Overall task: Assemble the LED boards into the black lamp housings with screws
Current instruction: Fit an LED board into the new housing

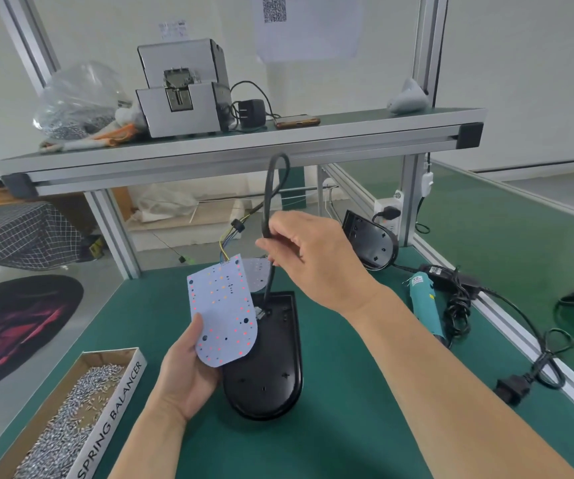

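The LED board [221, 312] isn't in its housing yet. It's up in the air, tilted, over the left edge of the black lamp housing [264, 368], which lies open side up on the green bench [347, 426], pretty much dead centre. The left hand [188, 371] has the board by its lower left edge, thumb on the face, the other fingers tucked behind it. A few LEDs on it look reddish or orange. Thin yellow and blue wires [225, 243] come off the board's top edge and run up toward the black cable [266, 209].

The right hand [313, 257] is pinching that cable between thumb and fingertips, above the housing. The cable goes up from a hole near the housing's far end, through the pinch, and loops just under the shelf [244, 143]. There's a second LED board [259, 271] peeking out behind the first one.

Front left, a cardboard box [112, 420] marked SPRING BALANCER is full of small silvery screws [71, 420]. To the right lies a teal electric screwdriver [423, 302] with its tangled black cord, and further back a second housing [372, 240] is propped up near a wall socket [387, 209].

On the shelf are a grey screw feeder [181, 91], a clear plastic bag [78, 98], a black power adapter [251, 112] and a phone [297, 121].
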{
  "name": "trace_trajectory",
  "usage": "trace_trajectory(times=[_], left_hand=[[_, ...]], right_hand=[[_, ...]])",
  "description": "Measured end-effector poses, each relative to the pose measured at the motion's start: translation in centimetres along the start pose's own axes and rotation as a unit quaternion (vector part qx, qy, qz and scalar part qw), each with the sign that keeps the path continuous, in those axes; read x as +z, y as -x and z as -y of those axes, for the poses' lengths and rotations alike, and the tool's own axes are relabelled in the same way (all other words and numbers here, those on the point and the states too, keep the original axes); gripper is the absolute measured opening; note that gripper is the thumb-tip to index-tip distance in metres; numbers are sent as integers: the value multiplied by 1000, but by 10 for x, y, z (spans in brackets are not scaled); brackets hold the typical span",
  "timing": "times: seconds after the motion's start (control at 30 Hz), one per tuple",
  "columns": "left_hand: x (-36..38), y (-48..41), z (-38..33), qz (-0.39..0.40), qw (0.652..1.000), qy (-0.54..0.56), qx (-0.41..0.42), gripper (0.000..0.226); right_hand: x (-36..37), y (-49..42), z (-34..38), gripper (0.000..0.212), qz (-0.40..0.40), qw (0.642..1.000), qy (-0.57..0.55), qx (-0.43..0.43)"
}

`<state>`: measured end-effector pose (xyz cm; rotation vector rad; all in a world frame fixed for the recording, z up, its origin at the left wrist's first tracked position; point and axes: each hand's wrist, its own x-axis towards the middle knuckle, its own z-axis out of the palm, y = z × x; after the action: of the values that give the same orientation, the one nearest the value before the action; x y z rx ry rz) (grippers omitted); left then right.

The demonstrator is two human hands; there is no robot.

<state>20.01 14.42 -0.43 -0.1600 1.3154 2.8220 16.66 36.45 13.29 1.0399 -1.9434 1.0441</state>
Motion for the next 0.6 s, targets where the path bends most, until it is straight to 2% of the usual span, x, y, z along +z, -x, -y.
trace_trajectory(times=[0.2,0.37,0.47,0.6], left_hand=[[6,3,4,5,1000,1,-17,46],[13,4,1,14,1000,-2,-21,42],[16,4,0,29,999,-15,-24,40],[16,4,-2,29,999,-7,-34,40]], right_hand=[[-2,6,-4,27,-28,1000,-1,10],[-3,4,0,26,-35,999,2,-15],[-3,0,3,24,-27,997,-71,35],[-6,-3,4,13,19,966,-216,144]])
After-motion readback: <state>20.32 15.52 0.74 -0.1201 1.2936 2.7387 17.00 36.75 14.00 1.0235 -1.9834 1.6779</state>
